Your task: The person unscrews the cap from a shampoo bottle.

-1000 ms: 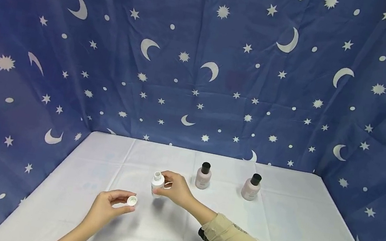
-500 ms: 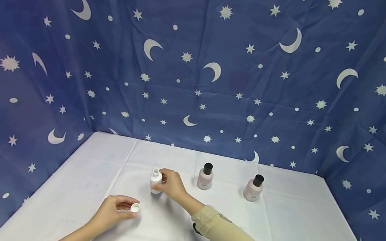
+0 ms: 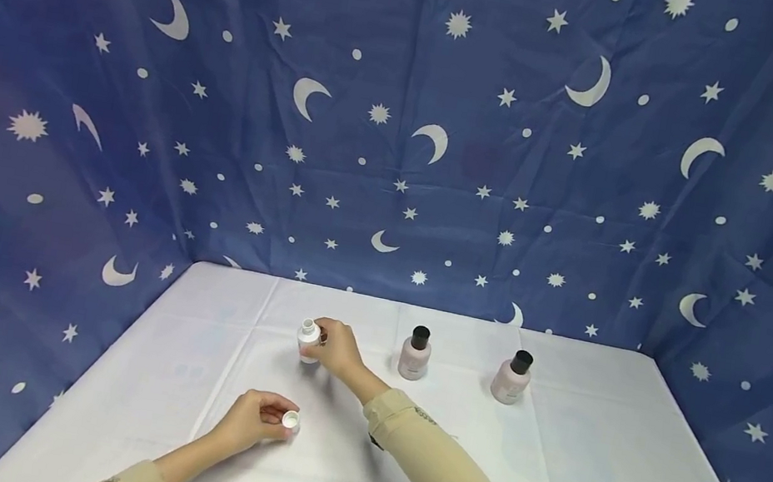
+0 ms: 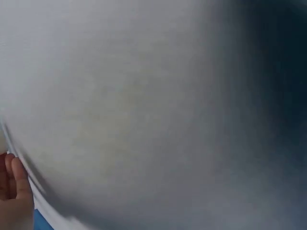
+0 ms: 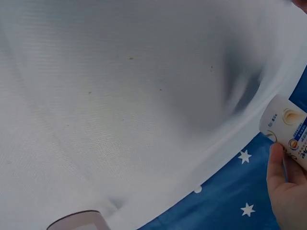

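Upright and capless, a small white bottle (image 3: 309, 338) is gripped by my right hand (image 3: 339, 349), thumb on the near side and fingers behind. Its printed label shows on the white bottle (image 5: 288, 127) in the right wrist view, with the right hand (image 5: 290, 191) around it. Nearer to me, my left hand (image 3: 249, 419) pinches a white cap (image 3: 290, 420) between thumb and fingers, the hollow side facing up. In the left wrist view only part of the left hand (image 4: 17, 191) shows at the edge, and the cap is mostly cut off.
Two pinkish bottles with black caps, a nearer-middle bottle (image 3: 414, 359) and a right-hand bottle (image 3: 509, 383), stand right of my right hand. A white cloth (image 3: 595, 459) covers the table. Behind hangs a blue curtain (image 3: 464, 228) with moons and stars.
My right hand has carried the white bottle away from me and slightly left. The left hand, with the cap, has shifted right and a little nearer. The view has turned slightly.
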Action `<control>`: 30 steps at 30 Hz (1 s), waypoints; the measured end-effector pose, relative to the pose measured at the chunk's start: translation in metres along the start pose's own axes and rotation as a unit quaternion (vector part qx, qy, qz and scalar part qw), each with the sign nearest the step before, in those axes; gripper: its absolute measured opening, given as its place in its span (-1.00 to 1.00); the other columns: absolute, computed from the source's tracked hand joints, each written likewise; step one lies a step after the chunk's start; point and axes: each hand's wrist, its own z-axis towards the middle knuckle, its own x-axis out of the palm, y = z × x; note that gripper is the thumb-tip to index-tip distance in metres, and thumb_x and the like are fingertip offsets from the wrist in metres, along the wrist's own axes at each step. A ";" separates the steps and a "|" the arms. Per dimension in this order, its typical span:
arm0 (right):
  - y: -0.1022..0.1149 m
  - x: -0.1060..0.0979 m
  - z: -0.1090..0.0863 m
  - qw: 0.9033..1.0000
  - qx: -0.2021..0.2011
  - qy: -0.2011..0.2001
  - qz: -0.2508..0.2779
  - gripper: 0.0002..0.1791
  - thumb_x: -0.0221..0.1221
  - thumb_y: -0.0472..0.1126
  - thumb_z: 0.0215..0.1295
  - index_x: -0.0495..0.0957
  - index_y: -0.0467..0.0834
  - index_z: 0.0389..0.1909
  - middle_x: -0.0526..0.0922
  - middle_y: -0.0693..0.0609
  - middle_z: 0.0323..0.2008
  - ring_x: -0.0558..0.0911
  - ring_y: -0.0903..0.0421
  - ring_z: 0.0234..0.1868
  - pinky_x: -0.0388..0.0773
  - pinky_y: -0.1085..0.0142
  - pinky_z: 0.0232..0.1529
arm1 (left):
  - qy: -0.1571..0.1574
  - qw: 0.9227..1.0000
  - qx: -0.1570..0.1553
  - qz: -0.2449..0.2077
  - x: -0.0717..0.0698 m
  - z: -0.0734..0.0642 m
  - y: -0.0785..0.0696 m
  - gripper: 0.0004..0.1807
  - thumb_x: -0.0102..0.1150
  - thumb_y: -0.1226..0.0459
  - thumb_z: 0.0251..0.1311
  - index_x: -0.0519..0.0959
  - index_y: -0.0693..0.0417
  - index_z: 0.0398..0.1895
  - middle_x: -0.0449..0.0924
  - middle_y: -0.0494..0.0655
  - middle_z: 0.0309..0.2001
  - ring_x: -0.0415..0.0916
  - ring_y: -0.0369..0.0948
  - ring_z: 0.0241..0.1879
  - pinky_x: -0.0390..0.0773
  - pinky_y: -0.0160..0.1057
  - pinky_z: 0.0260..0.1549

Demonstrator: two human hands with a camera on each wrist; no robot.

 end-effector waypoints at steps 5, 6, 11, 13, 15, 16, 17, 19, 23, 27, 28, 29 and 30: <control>-0.006 0.001 0.007 1.000 0.019 -0.021 0.012 -0.63 0.39 -0.37 -0.04 0.59 -0.35 -0.15 0.71 -0.17 -0.26 0.68 -0.01 -0.26 0.61 0.36 -0.25 | 0.006 1.000 -0.003 0.028 0.003 0.004 0.005 -0.64 0.45 0.35 -0.15 0.63 0.33 -0.23 0.66 0.06 -0.36 0.49 -0.40 -0.45 0.56 -0.49 -0.42; -0.006 0.001 0.008 0.999 0.022 -0.023 0.014 -0.63 0.39 -0.38 -0.05 0.59 -0.36 -0.16 0.70 -0.18 -0.26 0.68 -0.02 -0.27 0.62 0.35 -0.26 | 0.009 0.999 -0.004 0.030 0.003 0.005 0.006 -0.64 0.46 0.35 -0.15 0.63 0.32 -0.23 0.66 0.04 -0.35 0.47 -0.41 -0.45 0.55 -0.49 -0.42; -0.005 0.002 0.013 0.999 0.036 -0.014 0.017 -0.63 0.39 -0.37 -0.03 0.58 -0.37 -0.16 0.70 -0.20 -0.25 0.67 -0.03 -0.25 0.62 0.34 -0.27 | 0.022 0.999 -0.012 0.043 0.002 0.006 0.007 -0.67 0.45 0.40 -0.17 0.63 0.30 -0.25 0.65 0.00 -0.35 0.42 -0.44 -0.45 0.52 -0.49 -0.43; -0.004 0.003 0.016 0.999 0.042 -0.007 0.008 -0.63 0.40 -0.37 -0.04 0.58 -0.36 -0.17 0.69 -0.20 -0.25 0.67 -0.03 -0.24 0.62 0.33 -0.26 | 0.025 0.999 -0.011 0.046 0.001 0.007 0.006 -0.67 0.46 0.42 -0.19 0.63 0.30 -0.27 0.65 -0.01 -0.37 0.42 -0.44 -0.46 0.51 -0.49 -0.44; -0.003 0.005 0.018 0.999 0.049 0.003 -0.008 -0.63 0.41 -0.37 -0.06 0.59 -0.34 -0.18 0.70 -0.17 -0.25 0.66 -0.01 -0.23 0.62 0.32 -0.25 | 0.029 0.998 -0.009 0.050 0.000 0.007 0.006 -0.68 0.46 0.42 -0.19 0.63 0.30 -0.27 0.64 -0.02 -0.38 0.41 -0.44 -0.46 0.50 -0.49 -0.45; -0.002 0.005 0.019 0.999 0.050 0.009 -0.018 -0.62 0.42 -0.36 -0.07 0.59 -0.33 -0.18 0.69 -0.16 -0.25 0.65 0.00 -0.23 0.61 0.31 -0.24 | 0.030 0.998 -0.008 0.053 0.000 0.007 0.005 -0.67 0.46 0.43 -0.20 0.63 0.31 -0.28 0.64 -0.02 -0.39 0.41 -0.43 -0.46 0.50 -0.48 -0.46; -0.002 0.006 0.020 0.998 0.050 0.016 -0.027 -0.62 0.42 -0.36 -0.08 0.59 -0.32 -0.18 0.69 -0.15 -0.25 0.65 0.01 -0.23 0.60 0.32 -0.25 | 0.032 0.998 -0.009 0.056 0.000 0.007 0.004 -0.67 0.46 0.43 -0.21 0.63 0.32 -0.28 0.64 -0.02 -0.39 0.41 -0.42 -0.46 0.49 -0.48 -0.46; -0.001 0.009 0.020 0.998 0.048 0.027 -0.043 -0.60 0.43 -0.36 -0.09 0.59 -0.31 -0.16 0.69 -0.13 -0.24 0.63 0.03 -0.23 0.59 0.33 -0.24 | 0.032 0.997 -0.013 0.062 -0.001 0.007 0.003 -0.67 0.46 0.44 -0.21 0.62 0.32 -0.28 0.63 -0.04 -0.40 0.39 -0.41 -0.46 0.48 -0.49 -0.46; 0.000 0.013 0.019 0.997 0.056 0.015 -0.045 -0.60 0.41 -0.39 -0.08 0.58 -0.33 -0.15 0.69 -0.15 -0.23 0.64 0.02 -0.23 0.61 0.30 -0.21 | 0.030 0.997 -0.017 0.069 0.000 0.008 0.002 -0.67 0.46 0.45 -0.22 0.63 0.33 -0.29 0.59 -0.08 -0.42 0.36 -0.41 -0.48 0.45 -0.49 -0.48; -0.003 0.014 0.016 0.996 0.078 -0.016 -0.052 -0.63 0.41 -0.39 -0.08 0.60 -0.34 -0.18 0.70 -0.16 -0.26 0.67 -0.01 -0.25 0.63 0.26 -0.22 | 0.031 0.997 -0.019 0.068 0.001 0.009 0.003 -0.67 0.47 0.46 -0.23 0.63 0.33 -0.29 0.56 -0.11 -0.44 0.35 -0.40 -0.49 0.44 -0.49 -0.50; -0.004 0.015 0.016 0.995 0.078 -0.022 -0.054 -0.64 0.41 -0.39 -0.09 0.60 -0.34 -0.19 0.70 -0.17 -0.27 0.67 -0.02 -0.26 0.63 0.25 -0.22 | 0.032 0.997 -0.020 0.069 0.001 0.009 0.003 -0.67 0.47 0.46 -0.23 0.63 0.32 -0.30 0.56 -0.11 -0.44 0.35 -0.40 -0.49 0.43 -0.49 -0.50; -0.004 0.016 0.016 0.995 0.079 -0.027 -0.057 -0.65 0.41 -0.39 -0.09 0.61 -0.34 -0.21 0.70 -0.17 -0.28 0.67 -0.02 -0.26 0.63 0.24 -0.22 | 0.035 0.997 -0.019 0.069 0.000 0.010 0.004 -0.67 0.47 0.45 -0.23 0.63 0.32 -0.29 0.56 -0.12 -0.44 0.35 -0.40 -0.49 0.43 -0.49 -0.50; -0.004 0.017 0.016 0.995 0.079 -0.030 -0.059 -0.64 0.42 -0.38 -0.10 0.61 -0.34 -0.21 0.71 -0.17 -0.28 0.68 -0.03 -0.26 0.63 0.24 -0.22 | 0.038 0.997 -0.018 0.071 -0.001 0.010 0.005 -0.67 0.47 0.45 -0.22 0.63 0.32 -0.29 0.56 -0.11 -0.43 0.35 -0.39 -0.49 0.43 -0.49 -0.50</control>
